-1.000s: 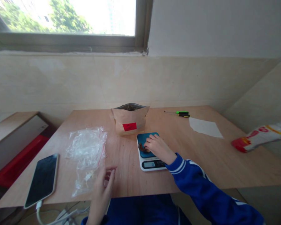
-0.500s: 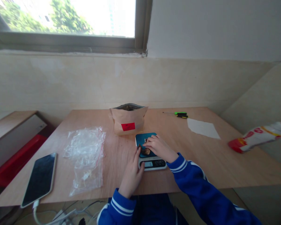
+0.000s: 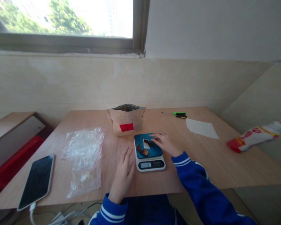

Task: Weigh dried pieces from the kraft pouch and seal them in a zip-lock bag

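A white kitchen scale (image 3: pixel 156 153) with a blue-green top lies on the table. Its lit display is too small to read. Curled brown dried pieces (image 3: pixel 144 152) rest on the blue top, with a darker dried piece (image 3: pixel 148 143) by a small white label. Over the scale's right side is my right hand (image 3: pixel 165 143), fingers stretched out and apart, the fingertips close to the darker piece. My left hand (image 3: pixel 123 175) is open to the left of the scale, apart from it and holding nothing. Behind the scale stands an open brown paper pouch (image 3: pixel 117 122) with a red label.
Clear plastic zip bags (image 3: pixel 84 150) lie to the left, beside a tablet (image 3: pixel 37 178) with a white cable. At the back right are screwdrivers (image 3: pixel 179 115) and a white sheet of paper (image 3: pixel 202 128). A red-and-white bottle (image 3: pixel 255 137) is at the far right.
My left hand has drawn back left, away from the dried pieces and scale. My right hand has shifted slightly right and its fingers have spread, uncovering the pieces on the scale.
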Demonstrator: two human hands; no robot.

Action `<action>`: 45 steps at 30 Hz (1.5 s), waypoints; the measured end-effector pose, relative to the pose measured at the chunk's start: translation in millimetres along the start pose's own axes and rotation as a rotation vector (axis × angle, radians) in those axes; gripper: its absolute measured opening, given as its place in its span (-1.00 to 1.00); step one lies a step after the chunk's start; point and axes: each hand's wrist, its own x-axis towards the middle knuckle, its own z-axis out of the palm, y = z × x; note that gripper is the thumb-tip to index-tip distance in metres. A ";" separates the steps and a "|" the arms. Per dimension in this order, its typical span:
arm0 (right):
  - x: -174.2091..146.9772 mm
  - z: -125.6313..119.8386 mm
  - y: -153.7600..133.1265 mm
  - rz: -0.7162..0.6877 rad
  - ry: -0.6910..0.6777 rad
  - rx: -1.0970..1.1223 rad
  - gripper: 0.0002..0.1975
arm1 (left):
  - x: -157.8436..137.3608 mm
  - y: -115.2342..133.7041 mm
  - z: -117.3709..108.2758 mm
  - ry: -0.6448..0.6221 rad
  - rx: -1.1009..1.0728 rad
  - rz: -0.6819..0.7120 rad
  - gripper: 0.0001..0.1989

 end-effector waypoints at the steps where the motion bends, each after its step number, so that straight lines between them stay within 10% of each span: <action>1: -0.9 -3.4 -1.3 0.011 0.015 0.058 -0.76 | -3.8 0.1 -5.7 0.035 0.006 -0.008 -0.54; 8: 11.9 -36.3 27.4 0.101 0.161 0.220 -0.69 | -33.4 -1.4 -43.5 0.196 -0.030 -0.177 -0.68; 14: -0.9 -3.3 70.1 0.085 -0.092 0.212 -0.65 | -46.7 -15.2 -66.6 0.332 0.013 -0.135 -0.72; 23: -4.4 -7.3 76.5 0.119 0.067 0.109 -0.77 | -52.4 -29.5 -81.7 0.359 -0.013 -0.153 -0.71; 31: 17.2 -2.3 32.8 -0.006 -0.007 0.144 -0.71 | -51.7 -25.2 -77.6 0.340 -0.031 -0.168 -0.70; 35: 25.6 -23.1 -10.5 -0.039 0.181 0.203 -0.72 | -53.9 -21.9 -80.9 0.349 -0.019 -0.150 -0.68; 45: 95.0 -68.9 -101.4 -0.510 0.159 0.054 -0.71 | -58.4 -25.2 -77.2 0.312 -0.045 -0.195 -0.65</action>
